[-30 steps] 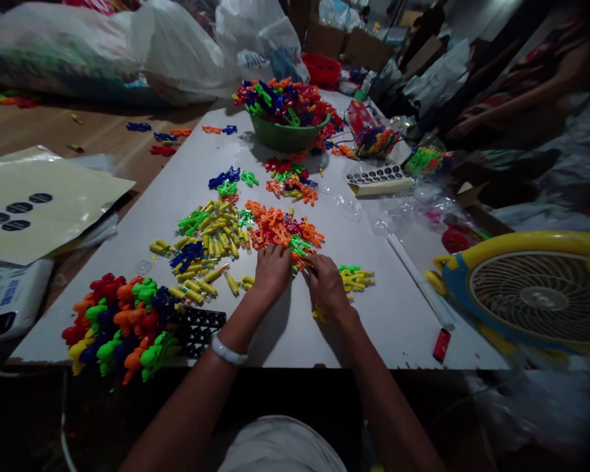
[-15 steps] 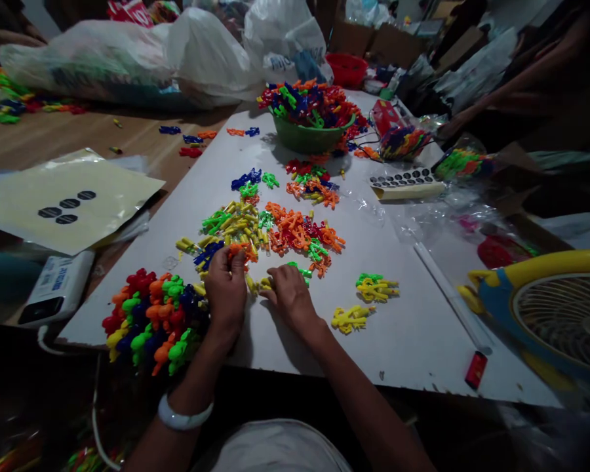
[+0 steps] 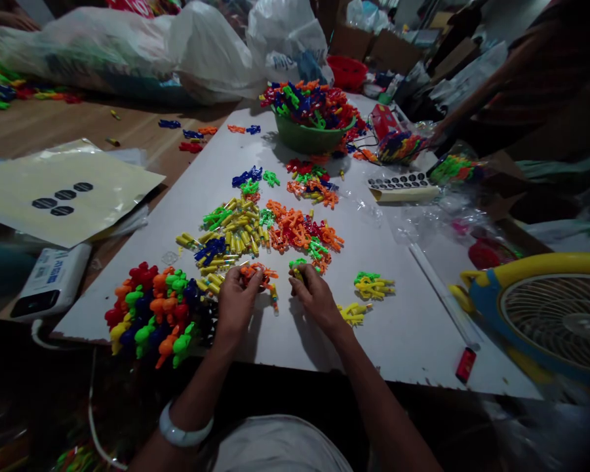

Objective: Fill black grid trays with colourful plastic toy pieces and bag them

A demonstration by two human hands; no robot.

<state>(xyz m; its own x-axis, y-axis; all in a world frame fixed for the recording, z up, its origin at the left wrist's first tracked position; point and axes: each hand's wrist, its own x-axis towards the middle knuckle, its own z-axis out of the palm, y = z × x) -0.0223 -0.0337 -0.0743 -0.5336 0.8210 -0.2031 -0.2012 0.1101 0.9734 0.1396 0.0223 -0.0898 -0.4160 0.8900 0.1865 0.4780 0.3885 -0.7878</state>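
My left hand [image 3: 236, 303] pinches an orange plastic toy figure [image 3: 265, 272] above the white board. A small yellow tube [image 3: 275, 303] hangs at the figure's right end. My right hand [image 3: 318, 303] stands apart to the right, its thumb and fingers closed on a small yellow tube [image 3: 298, 274]. A green figure [image 3: 297, 262] lies right beside those fingertips. Beyond my left hand is a heap of yellow tubes [image 3: 240, 226]. Orange and red figures [image 3: 292, 226] are piled to its right. Two yellow figures [image 3: 373, 287] [image 3: 354, 313] lie right of my right hand.
Colourful figures [image 3: 157, 311] stand packed at the near left edge. A green basin [image 3: 314, 137] heaped with figures is farther back. A fan [image 3: 565, 314] stands at right, near a clear rod [image 3: 440, 288]. A sticker sheet [image 3: 103, 203] and power bank [image 3: 54, 282] lie left.
My hands have moved apart. My left hand has shifted right with the orange figure lifted toward me, and my right hand has moved right with a yellow tube.
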